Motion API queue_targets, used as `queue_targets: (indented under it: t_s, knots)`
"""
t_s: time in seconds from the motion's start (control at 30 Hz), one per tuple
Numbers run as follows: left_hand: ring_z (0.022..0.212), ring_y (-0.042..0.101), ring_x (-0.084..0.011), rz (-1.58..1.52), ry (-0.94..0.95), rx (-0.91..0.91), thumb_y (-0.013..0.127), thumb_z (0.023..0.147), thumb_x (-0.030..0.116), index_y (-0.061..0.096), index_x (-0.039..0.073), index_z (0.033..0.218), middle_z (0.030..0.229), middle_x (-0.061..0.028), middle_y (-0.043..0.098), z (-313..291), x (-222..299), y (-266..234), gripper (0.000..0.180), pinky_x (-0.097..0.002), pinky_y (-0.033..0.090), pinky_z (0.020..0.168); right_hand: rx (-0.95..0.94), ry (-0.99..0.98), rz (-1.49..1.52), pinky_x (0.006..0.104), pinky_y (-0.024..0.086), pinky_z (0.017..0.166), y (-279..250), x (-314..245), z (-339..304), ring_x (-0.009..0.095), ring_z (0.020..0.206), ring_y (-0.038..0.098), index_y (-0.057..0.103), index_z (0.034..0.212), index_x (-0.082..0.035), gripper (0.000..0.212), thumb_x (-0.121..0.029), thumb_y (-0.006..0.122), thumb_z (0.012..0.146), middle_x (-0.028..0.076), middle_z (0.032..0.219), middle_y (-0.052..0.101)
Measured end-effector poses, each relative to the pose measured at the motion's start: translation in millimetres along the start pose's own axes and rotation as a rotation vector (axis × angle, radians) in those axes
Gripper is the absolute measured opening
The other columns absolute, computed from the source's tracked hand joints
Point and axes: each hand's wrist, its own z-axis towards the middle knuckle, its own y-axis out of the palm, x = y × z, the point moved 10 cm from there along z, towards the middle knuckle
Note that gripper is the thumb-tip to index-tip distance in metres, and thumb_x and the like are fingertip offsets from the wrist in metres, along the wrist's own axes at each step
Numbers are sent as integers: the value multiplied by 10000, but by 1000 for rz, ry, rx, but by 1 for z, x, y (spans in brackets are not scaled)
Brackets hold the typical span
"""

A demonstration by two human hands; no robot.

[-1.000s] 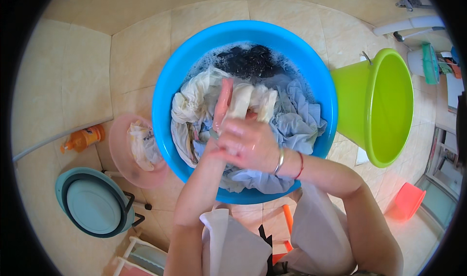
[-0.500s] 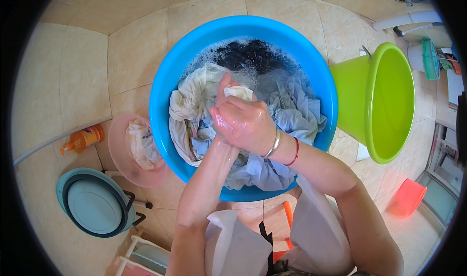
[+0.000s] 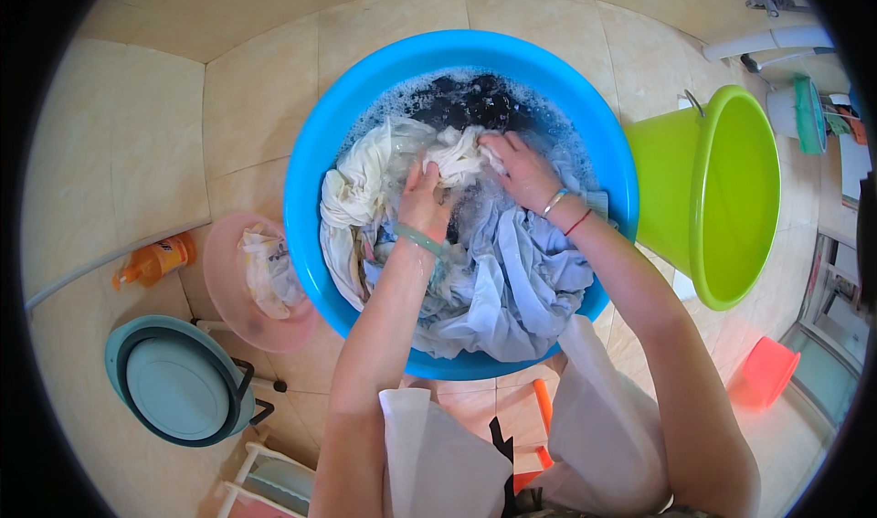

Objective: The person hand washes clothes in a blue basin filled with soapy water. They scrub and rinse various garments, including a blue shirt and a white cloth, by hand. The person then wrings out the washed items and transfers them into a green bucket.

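In the large blue basin (image 3: 315, 121), wet laundry lies in soapy water. Between my two hands is a white cloth (image 3: 457, 157) in a loose bunch at the water's surface. My left hand (image 3: 423, 206), with a green bangle at the wrist, grips the cloth's left side. On the other side, my right hand (image 3: 528, 173) has its fingers curled on the cloth's right edge. Pale blue garments (image 3: 512, 280) are heaped toward me, and a cream garment (image 3: 352, 189) lies twisted at the left. Dark fabric (image 3: 470, 102) sits under suds at the far side.
A lime-green bucket (image 3: 662, 180) lies tipped right of the basin. To the left are a pink basin (image 3: 224, 280) with cloth in it, an orange bottle (image 3: 157, 260) and a teal folding basin (image 3: 178, 385). Farther right is a red tub (image 3: 769, 372).
My hands were pressed together above the laundry, the right over the left, with the white cloth squeezed between them. Now they are apart and lower, the cloth spread between them in the suds.
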Motion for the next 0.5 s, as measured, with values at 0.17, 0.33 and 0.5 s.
queue_targets:
  t_s: [0.17, 0.33, 0.5]
  knots:
    - [1201, 509, -226, 82, -8, 64, 471, 1003, 260, 416, 167, 1398, 1321, -44, 523, 13, -10, 12, 410, -513, 398, 1013, -109, 241, -191, 459, 516, 773, 18, 37, 15, 373, 878, 625, 561, 1149, -109, 348, -19, 508, 817, 178, 964, 629]
    - [1080, 574, -223, -268, -125, -277, 515, 974, 383, 553, 83, 1217, 1157, -71, 611, 18, -11, 15, 389, -457, 459, 938, 318, -240, 111, 399, 529, 709, -38, -88, -1, 294, 871, 613, 591, 930, -111, 193, -96, 618, 740, 85, 899, 589]
    - [691, 607, -187, -216, -242, -235, 580, 933, 444, 614, 130, 1046, 826, -26, 633, -23, 2, 51, 335, -354, 526, 609, 206, -393, 235, 335, 500, 518, -45, -196, -53, 190, 746, 624, 579, 855, -145, 235, -271, 715, 711, 45, 861, 528]
